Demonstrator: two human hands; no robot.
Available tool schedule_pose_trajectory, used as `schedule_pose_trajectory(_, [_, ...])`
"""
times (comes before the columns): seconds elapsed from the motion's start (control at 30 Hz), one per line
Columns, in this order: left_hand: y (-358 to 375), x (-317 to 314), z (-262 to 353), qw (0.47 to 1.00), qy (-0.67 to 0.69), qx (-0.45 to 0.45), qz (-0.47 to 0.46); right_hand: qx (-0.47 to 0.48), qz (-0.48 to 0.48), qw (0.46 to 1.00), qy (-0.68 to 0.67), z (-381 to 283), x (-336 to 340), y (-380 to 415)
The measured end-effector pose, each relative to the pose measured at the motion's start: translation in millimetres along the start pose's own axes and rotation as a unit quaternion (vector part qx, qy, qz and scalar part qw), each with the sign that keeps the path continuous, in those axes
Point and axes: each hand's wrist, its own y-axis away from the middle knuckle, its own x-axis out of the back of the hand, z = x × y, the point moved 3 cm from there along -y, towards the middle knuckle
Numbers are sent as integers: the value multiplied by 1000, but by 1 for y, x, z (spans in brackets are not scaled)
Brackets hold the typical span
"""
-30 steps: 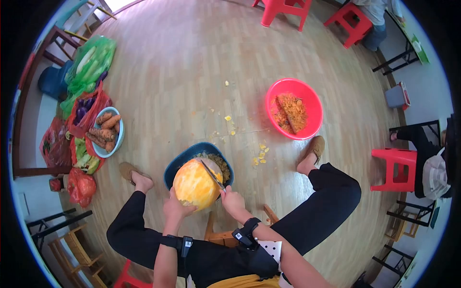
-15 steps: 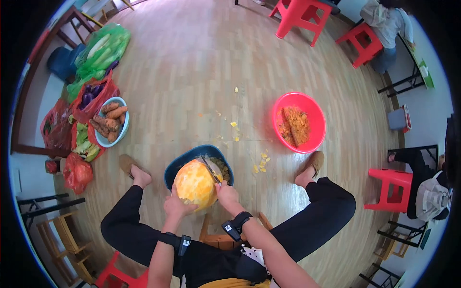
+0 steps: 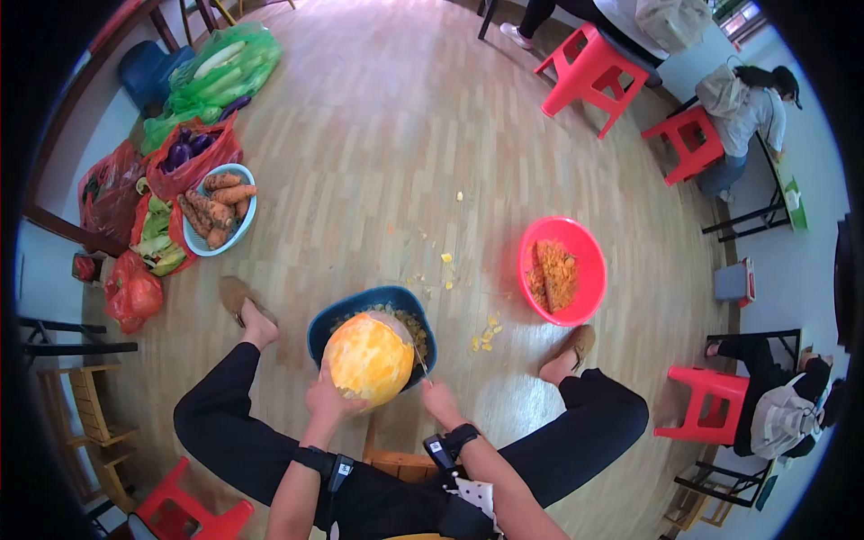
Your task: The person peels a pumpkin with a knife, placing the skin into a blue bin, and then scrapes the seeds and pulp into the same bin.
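The knife (image 3: 420,360) has just shifted: a half-second ago its blade slanted across the upper right of the pumpkin (image 3: 369,358), and now it lies lower, beside the pumpkin's right edge, pointing up toward the tub. That reads as the end of a stroke, with the blade off the pumpkin's face; whether it still touches the side, I cannot tell. The right hand (image 3: 443,402) has dropped slightly with it, fingers closed around the handle. The left hand (image 3: 328,394) keeps its place, fingers spread against the pumpkin's lower left, steadying it.

The pumpkin is at lower centre of the frame, over the near part of the blue tub (image 3: 317,335), which holds scraps. It looks mostly pared to yellow-orange, so the greyish patch at its upper right is probably remaining skin.
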Motion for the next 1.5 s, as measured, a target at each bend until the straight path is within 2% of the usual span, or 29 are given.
schedule_pose_trajectory(0.07, [-3, -4, -4, 999, 21, -25, 15, -7, -1, 1000, 0, 27, -10, -9])
schedule_pose_trajectory(0.17, [-10, -15, -21, 999, 30, 11, -8, -17, -17, 1000, 4, 41, -15, 3])
schedule_pose_trajectory(0.27, [-10, -7, -26, 998, 34, 21, -49, 25, 25, 999, -21, 9, 7, 14])
schedule_pose_trajectory(0.33, [-8, -3, -28, 997, 44, 18, -58, 67, 39, 996, 32, -24, 25, 24])
schedule_pose_trajectory(0.43, [-4, 1, -29, 996, 50, 16, -68, 79, 24, 995, 61, -54, 32, 33])
schedule_pose_trajectory(0.6, [0, 5, -20, 997, 47, 12, -66, 82, 12, 994, 73, -47, 11, 21])
schedule_pose_trajectory(0.77, [-1, 6, -17, 995, 27, 46, -87, 80, 8, 993, 89, -46, 9, 15])
schedule_pose_trajectory(1.1, [0, 12, -13, 992, 79, 59, -74, 83, 31, 987, 134, -81, 5, -12])
schedule_pose_trajectory(1.17, [-1, 13, -9, 985, 53, 98, -134, 88, 34, 985, 143, -84, 6, -17])
schedule_pose_trajectory(1.3, [-3, 6, -7, 988, 64, 92, -103, 79, 32, 987, 137, -75, 8, -20])
schedule_pose_trajectory(1.37, [-14, -4, 10, 999, 31, -32, 5, 74, 24, 989, 129, -60, 6, -14])
schedule_pose_trajectory(1.5, [-32, -2, 42, 1000, 17, -16, 8, 90, 44, 987, 127, -38, 3, 7])
